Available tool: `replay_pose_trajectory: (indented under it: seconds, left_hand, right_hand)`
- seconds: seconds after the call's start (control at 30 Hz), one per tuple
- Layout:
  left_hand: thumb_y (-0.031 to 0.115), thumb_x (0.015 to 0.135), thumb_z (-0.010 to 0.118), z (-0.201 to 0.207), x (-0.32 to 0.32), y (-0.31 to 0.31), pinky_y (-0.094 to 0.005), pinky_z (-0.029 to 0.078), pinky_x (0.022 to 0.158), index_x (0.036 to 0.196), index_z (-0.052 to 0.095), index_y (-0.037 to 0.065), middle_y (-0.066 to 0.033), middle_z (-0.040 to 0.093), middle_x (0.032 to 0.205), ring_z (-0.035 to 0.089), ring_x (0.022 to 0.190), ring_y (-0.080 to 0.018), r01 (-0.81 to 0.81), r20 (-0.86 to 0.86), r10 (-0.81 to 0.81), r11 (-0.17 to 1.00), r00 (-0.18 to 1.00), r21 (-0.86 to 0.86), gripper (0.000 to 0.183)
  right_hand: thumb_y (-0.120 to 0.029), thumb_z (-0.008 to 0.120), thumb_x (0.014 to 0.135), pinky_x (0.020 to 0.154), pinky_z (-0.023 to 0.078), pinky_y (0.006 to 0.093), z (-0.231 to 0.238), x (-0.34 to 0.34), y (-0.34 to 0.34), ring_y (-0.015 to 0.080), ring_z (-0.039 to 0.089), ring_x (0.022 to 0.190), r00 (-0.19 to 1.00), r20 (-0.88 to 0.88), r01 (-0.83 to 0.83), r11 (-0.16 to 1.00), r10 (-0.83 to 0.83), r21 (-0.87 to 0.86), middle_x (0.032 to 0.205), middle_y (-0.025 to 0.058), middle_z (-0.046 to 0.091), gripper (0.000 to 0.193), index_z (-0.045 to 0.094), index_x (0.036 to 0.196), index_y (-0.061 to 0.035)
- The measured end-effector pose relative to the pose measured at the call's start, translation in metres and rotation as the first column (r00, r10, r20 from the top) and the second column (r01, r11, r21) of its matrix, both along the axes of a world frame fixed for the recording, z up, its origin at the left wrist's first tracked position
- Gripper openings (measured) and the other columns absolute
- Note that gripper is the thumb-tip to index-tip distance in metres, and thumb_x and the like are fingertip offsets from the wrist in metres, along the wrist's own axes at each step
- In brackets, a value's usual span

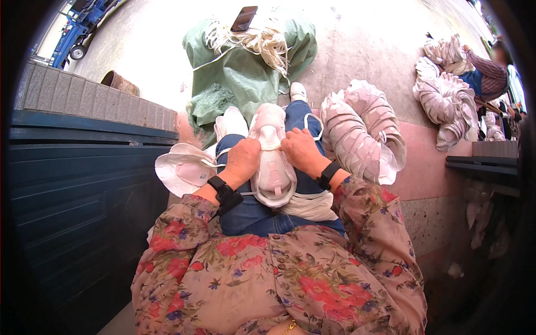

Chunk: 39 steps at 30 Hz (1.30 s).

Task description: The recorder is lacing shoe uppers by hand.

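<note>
A pale pink and white shoe upper (pixel 272 173) lies lengthwise on my lap between my thighs, its opening toward me. My left hand (pixel 243 158) is closed at its left edge and my right hand (pixel 302 150) at its right edge. Both fists grip a white shoelace (pixel 320 127) that crosses the upper; one loop stands out beyond my right hand, and a length trails beside my left wrist. The fingertips are partly hidden. A bundle of white laces (pixel 310 207) rests across my right thigh.
Ahead, a green sack (pixel 234 75) bears loose laces (pixel 268 46) and a phone (pixel 244 18). Loose uppers (pixel 184 168) lie left of my knee. Nested uppers (pixel 357 125) stand to the right. A dark blue panel (pixel 84 201) borders the left; a co-worker (pixel 491 72) sits far right.
</note>
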<state>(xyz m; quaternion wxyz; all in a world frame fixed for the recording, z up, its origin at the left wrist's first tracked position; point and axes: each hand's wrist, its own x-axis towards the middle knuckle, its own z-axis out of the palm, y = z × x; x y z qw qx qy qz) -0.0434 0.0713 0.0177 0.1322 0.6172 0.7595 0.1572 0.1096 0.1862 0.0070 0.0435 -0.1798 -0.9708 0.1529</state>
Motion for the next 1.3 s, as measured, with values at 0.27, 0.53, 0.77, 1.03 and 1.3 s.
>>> replay_pose_trajectory:
  seconds: [0.27, 0.53, 0.77, 1.03, 1.3]
  left_hand:
    - [0.024, 0.073, 0.062, 0.032, 0.011, -0.009, -0.0399, 0.045, 0.062, 0.072, 0.058, 0.003, -0.0131, 0.057, 0.069, 0.055, 0.076, -0.0313, -0.004, -0.142, -0.001, 0.999, 0.99, -0.035, 0.021]
    - [0.016, 0.073, 0.054, 0.019, -0.012, -0.001, -0.0401, 0.044, 0.061, 0.077, 0.06, 0.001, -0.0169, 0.058, 0.07, 0.055, 0.071, -0.0329, 0.102, 0.202, -0.048, 0.957, 0.978, -0.271, 0.016]
    - [0.012, 0.073, 0.05, 0.019, -0.022, -0.001, -0.0371, 0.043, 0.06, 0.082, 0.06, 0.0, -0.0201, 0.057, 0.07, 0.056, 0.066, -0.0336, 0.197, 0.545, -0.006, 0.936, 0.838, -0.293, 0.018]
    - [0.013, 0.078, 0.053, 0.016, -0.031, -0.004, -0.0296, 0.044, 0.06, 0.094, 0.059, -0.003, -0.0202, 0.059, 0.075, 0.059, 0.065, -0.0239, 0.243, 0.588, -0.058, 0.939, 0.807, -0.242, 0.024]
    - [0.013, 0.079, 0.056, 0.012, -0.033, -0.007, -0.0259, 0.045, 0.065, 0.093, 0.061, -0.004, -0.0144, 0.063, 0.078, 0.06, 0.07, -0.0166, 0.208, 0.652, 0.007, 0.945, 0.758, -0.252, 0.023]
  right_hand:
    - [-0.027, 0.052, 0.08, 0.071, 0.039, 0.0398, 0.014, 0.01, -0.022, 0.027, 0.052, 0.083, 0.997, 0.058, 0.06, 0.997, -0.057, -0.043, 0.083, 0.0113, 0.056, 0.025, 0.057, 0.085, -0.0034]
    - [-0.013, 0.048, 0.075, 0.072, 0.042, 0.0428, -0.014, 0.011, 0.002, 0.0303, 0.051, 0.086, 0.987, 0.059, -0.133, 0.963, 0.15, -0.235, 0.084, 0.0136, 0.056, 0.017, 0.055, 0.086, -0.0013]
    - [-0.006, 0.047, 0.073, 0.069, 0.043, 0.04, -0.018, 0.016, 0.001, 0.0314, 0.051, 0.079, 0.976, -0.142, -0.199, 0.943, 0.166, -0.268, 0.081, 0.0142, 0.055, 0.015, 0.054, 0.085, -0.0013]
    - [-0.008, 0.051, 0.072, 0.069, 0.044, 0.0363, -0.001, 0.021, -0.014, 0.0269, 0.054, 0.076, 0.96, -0.225, -0.203, 0.966, 0.164, -0.161, 0.076, 0.0094, 0.055, 0.017, 0.054, 0.088, -0.0019]
    - [-0.012, 0.051, 0.072, 0.068, 0.042, 0.031, 0.024, 0.001, -0.017, 0.019, 0.053, 0.08, 0.891, 0.165, -0.45, 0.872, 0.423, 0.193, 0.079, 0.0045, 0.055, 0.014, 0.054, 0.084, -0.005]
